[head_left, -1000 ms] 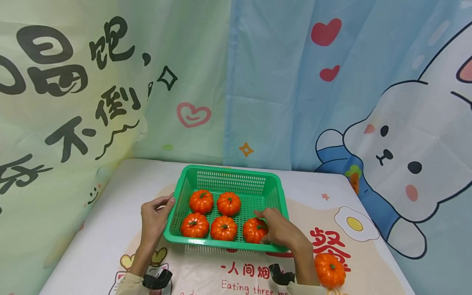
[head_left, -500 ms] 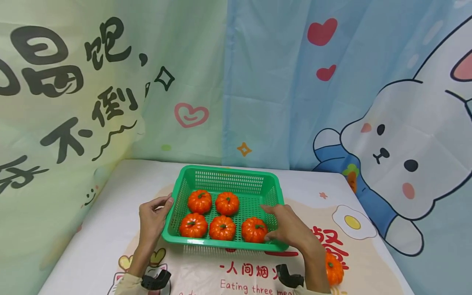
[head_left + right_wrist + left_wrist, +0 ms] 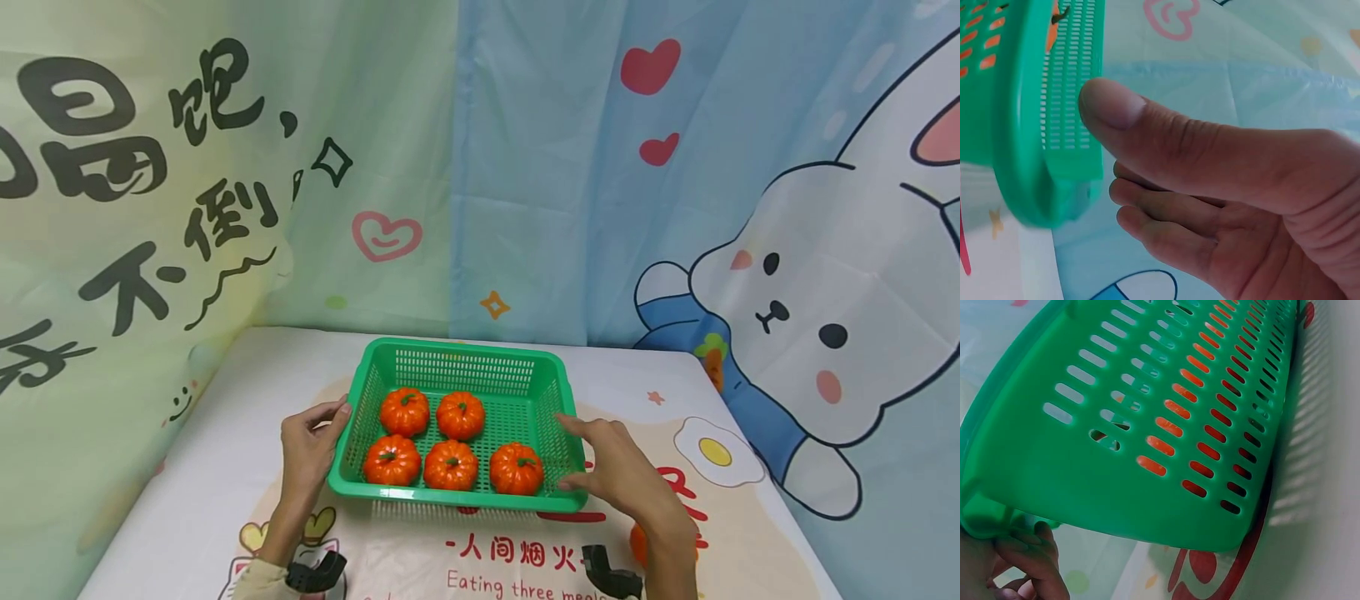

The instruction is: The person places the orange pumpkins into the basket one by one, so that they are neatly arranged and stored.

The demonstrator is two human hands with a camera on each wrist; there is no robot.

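Note:
A green plastic basket (image 3: 450, 497) with slotted walls stands on the table and holds several shiny orange pumpkins. Three line the near side, the rightmost pumpkin (image 3: 517, 469) sitting apart from the basket's right wall. Two more lie behind on the left, one being the back-left pumpkin (image 3: 405, 412). My left hand (image 3: 309, 442) pinches the basket's left rim; in the left wrist view its curled fingers (image 3: 1032, 559) are at the rim's corner. With nothing in it, my right hand (image 3: 618, 467) is at the basket's right rim, thumb and forefinger spread apart.
Another orange pumpkin (image 3: 638, 544) lies on the table right of the basket, mostly hidden behind the right forearm. A printed cloth (image 3: 517, 575) covers the table. Decorated curtains (image 3: 525, 167) hang behind and on both sides.
My right hand has let go of the near-right pumpkin in the basket and drawn back to the right, to the rim. The left hand stays at the left rim.

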